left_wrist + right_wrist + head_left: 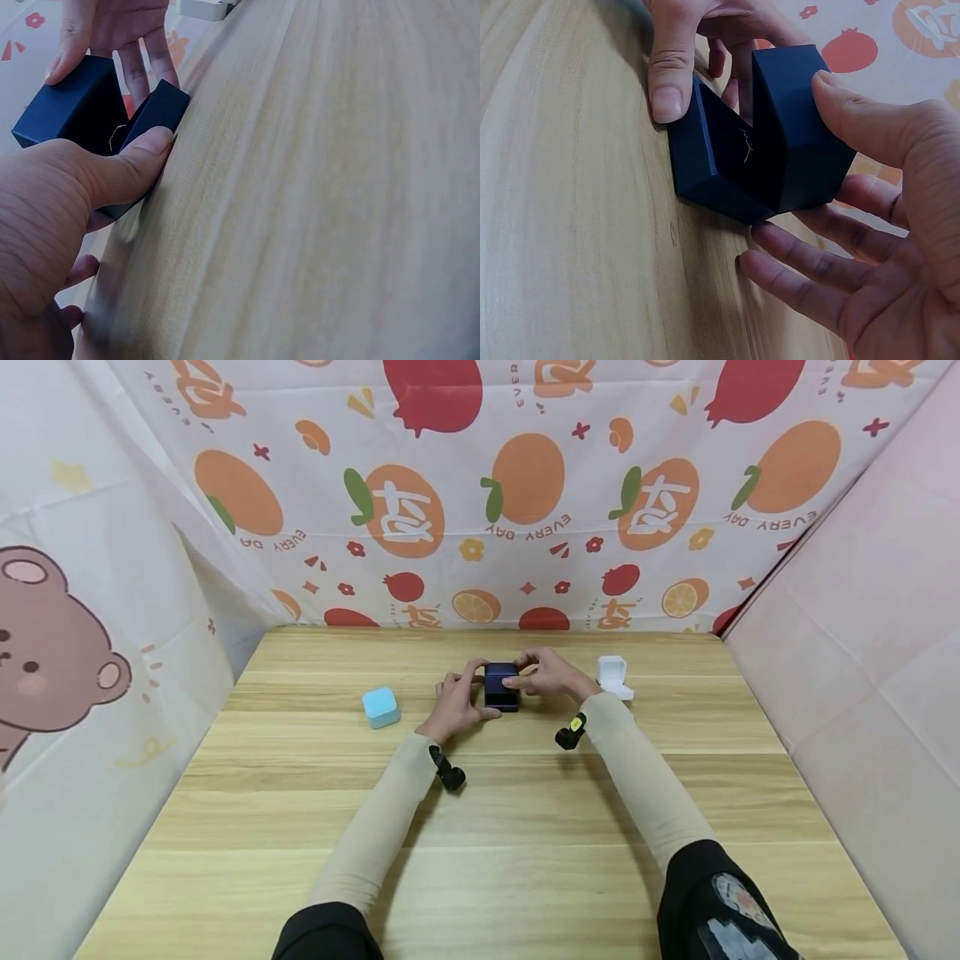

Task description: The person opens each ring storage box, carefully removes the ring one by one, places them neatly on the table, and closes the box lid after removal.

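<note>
A dark navy jewelry box (501, 687) sits at the far middle of the table, its hinged lid (795, 112) partly raised. Inside shows a thin gold-coloured piece (747, 147), mostly in shadow. My left hand (453, 703) grips the lower half (161, 112) from the left, thumb over its front edge. From the right, my right hand (553, 675) holds the lid, with the thumb pressed on its outer face and a finger behind. The other fingers of the right hand spread beside the box in the right wrist view.
A light blue rounded box (381, 707) stands to the left of my left hand. Right of my right hand, a small white box (612, 677) stands with its lid up. A fruit-print cloth (472, 535) hangs along the back edge of the wooden table (525, 877).
</note>
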